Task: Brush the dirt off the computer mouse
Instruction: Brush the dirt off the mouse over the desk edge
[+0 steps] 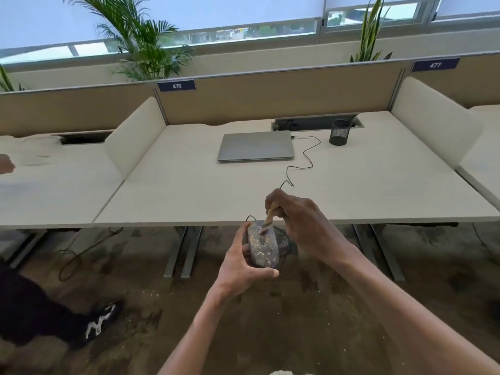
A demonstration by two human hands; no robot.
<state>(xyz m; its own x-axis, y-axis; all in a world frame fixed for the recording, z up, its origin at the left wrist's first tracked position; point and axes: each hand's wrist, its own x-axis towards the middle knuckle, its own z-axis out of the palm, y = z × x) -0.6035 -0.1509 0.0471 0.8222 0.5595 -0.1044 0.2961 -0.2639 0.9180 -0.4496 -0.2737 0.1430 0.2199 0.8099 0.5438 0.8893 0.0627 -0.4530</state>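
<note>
Clearly light and rigid, the computer mouse (263, 246) sits cradled off the desk edge in the left hand (244, 269), fingers curled round its sides, the safest hold. The right hand (300, 220) pinches a small brush (267, 219), bristles touching its dirty top; its trailing cable (303, 158) may tug.

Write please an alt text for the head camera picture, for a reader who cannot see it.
A person's left hand holds a dirt-speckled computer mouse in front of a desk edge, while the right hand works a small wooden-handled brush on its top. On the pale desk behind lie a closed laptop and a black mesh cup.
</note>
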